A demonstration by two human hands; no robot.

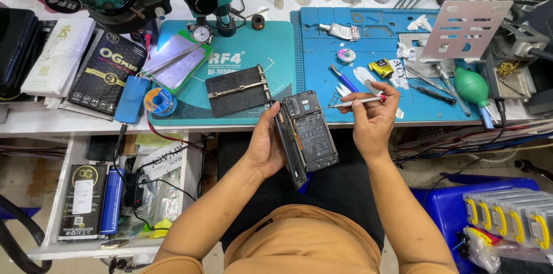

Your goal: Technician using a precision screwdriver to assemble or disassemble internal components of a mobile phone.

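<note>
Cluttered with tools and bottles, a blue work mat (368,61) is covering the bench behind the hands. The left hand (266,146) is gripping an opened phone (306,134) by its left edge, back off, long axis running from the bench toward the person, top end pointing away. The right hand (373,114) is pinching a slim screwdriver (358,101), tip aimed left at the phone's upper end.
</note>
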